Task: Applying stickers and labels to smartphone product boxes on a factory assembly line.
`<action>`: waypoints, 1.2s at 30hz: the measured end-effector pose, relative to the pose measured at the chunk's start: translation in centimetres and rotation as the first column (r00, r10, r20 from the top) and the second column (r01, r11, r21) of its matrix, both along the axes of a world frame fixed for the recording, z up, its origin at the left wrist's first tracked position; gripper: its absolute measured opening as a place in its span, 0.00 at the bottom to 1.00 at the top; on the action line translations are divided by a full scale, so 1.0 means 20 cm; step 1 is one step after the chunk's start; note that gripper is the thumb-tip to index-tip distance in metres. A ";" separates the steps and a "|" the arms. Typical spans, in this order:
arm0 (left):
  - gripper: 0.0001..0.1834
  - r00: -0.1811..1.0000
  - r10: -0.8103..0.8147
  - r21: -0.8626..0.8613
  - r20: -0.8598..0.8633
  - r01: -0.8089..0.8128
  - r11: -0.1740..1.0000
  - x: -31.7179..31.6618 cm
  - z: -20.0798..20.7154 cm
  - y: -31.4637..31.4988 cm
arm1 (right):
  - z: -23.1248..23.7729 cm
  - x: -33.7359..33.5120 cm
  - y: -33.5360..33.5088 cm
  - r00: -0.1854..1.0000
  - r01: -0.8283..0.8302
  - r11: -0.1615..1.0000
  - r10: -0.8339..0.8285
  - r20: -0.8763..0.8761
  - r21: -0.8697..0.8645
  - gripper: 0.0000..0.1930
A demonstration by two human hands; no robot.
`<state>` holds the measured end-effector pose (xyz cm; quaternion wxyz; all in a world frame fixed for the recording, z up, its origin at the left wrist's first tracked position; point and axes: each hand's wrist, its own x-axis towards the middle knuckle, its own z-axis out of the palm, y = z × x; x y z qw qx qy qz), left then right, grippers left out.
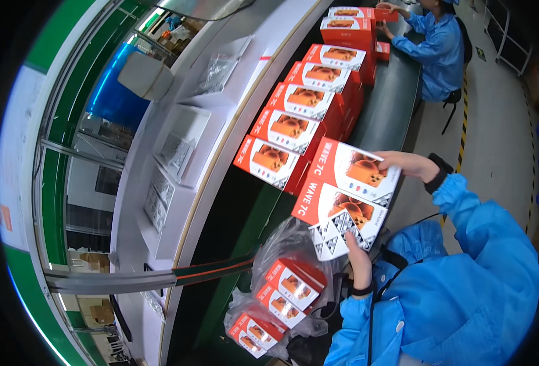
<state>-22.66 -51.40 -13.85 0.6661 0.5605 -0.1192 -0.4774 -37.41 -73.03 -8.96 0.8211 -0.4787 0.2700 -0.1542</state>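
Two red-and-white product boxes [355, 174] are held side by side, tilted, with a pictured orange device on their faces. My right hand [406, 165] grips the farther box at its right edge, fingers closed. On the nearer box [321, 204] lies a white sheet with black triangle patterns [333, 238]. My left hand [359, 262] presses its thumb on that sheet and holds the near end; its other fingers are hidden underneath. Below and left of it, a clear plastic bag [263, 256] surrounds several similar boxes [291, 287].
A row of similar boxes [306, 100] stands along the dark green conveyor belt [382, 97]. White bins [181, 143] with small parts line the shelf at left. A metal rail [190, 274] crosses the lower left. A co-worker in blue [437, 49] handles boxes at the far end.
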 end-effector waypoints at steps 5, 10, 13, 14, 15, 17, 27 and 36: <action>0.31 0.987 0.054 -0.085 -0.151 -0.067 0.994 -0.01 -0.05 -0.14 | -0.13 0.00 -0.16 0.995 -0.090 0.994 0.087 0.048 0.065 0.36; 0.31 0.961 0.212 -0.128 -0.176 -0.236 0.963 -0.02 0.02 -0.18 | -0.13 0.00 -0.12 0.995 -0.051 0.985 0.036 0.090 0.165 0.37; 0.31 0.949 0.194 -0.127 -0.247 -0.231 0.965 -0.01 0.00 -0.19 | -0.12 0.00 -0.13 0.993 -0.045 0.990 0.030 0.112 0.135 0.37; 0.31 0.947 0.187 -0.105 -0.262 -0.221 0.970 -0.01 0.02 -0.20 | -0.10 0.01 -0.14 0.990 -0.065 0.991 0.050 0.131 0.116 0.36; 0.31 0.948 0.182 -0.101 -0.261 -0.214 0.972 -0.01 0.01 -0.18 | -0.09 0.02 -0.14 0.986 -0.084 0.992 0.069 0.149 0.095 0.36; 0.31 0.951 0.117 -0.194 -0.285 -0.177 0.965 0.02 -0.01 -0.19 | -0.07 0.03 -0.15 0.978 -0.104 0.995 0.102 0.184 -0.004 0.34; 0.30 0.928 0.304 -0.395 -0.213 -0.367 0.842 0.29 -0.14 -0.20 | -0.20 0.05 -0.15 0.994 -0.019 1.000 0.018 0.104 0.013 0.31; 0.27 0.766 0.362 0.054 -0.531 -0.396 0.917 1.45 -0.83 -0.72 | -0.51 0.06 0.02 0.850 0.503 0.828 -0.525 0.030 0.247 0.22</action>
